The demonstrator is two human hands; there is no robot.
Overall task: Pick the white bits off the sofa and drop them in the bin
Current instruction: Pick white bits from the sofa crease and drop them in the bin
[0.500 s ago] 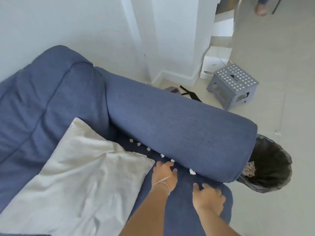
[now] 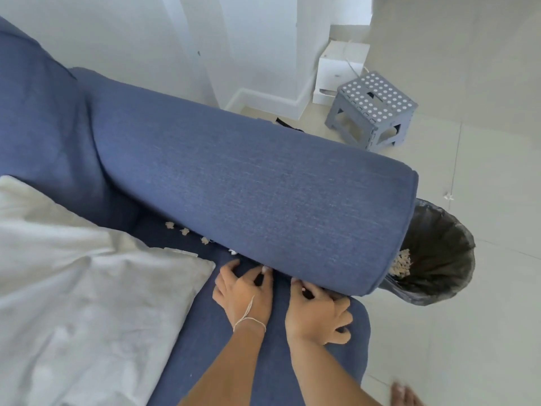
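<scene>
Several white bits (image 2: 184, 231) lie in a row on the blue sofa (image 2: 263, 186) seat, along the foot of the armrest. My left hand (image 2: 246, 291), with a string bracelet on the wrist, rests on the seat by the crease and pinches a white bit (image 2: 265, 270) between thumb and fingertip. My right hand (image 2: 316, 312) is beside it, its curled fingertips pressed into the crease under the armrest; whether it grips anything is hidden. The bin (image 2: 465, 244), lined with a black bag, stands on the floor past the armrest's end and holds a pile of white bits (image 2: 402, 262).
A large white pillow (image 2: 87, 288) covers the seat left of my hands. On the tiled floor beyond the armrest stand a grey dotted step stool (image 2: 371, 106) and a white box (image 2: 339, 68). My bare foot (image 2: 404, 394) shows at the bottom right.
Both hands have slid forward to the crease under the armrest. The left hand's fingers have closed on a white bit. The view has shifted closer and to the right.
</scene>
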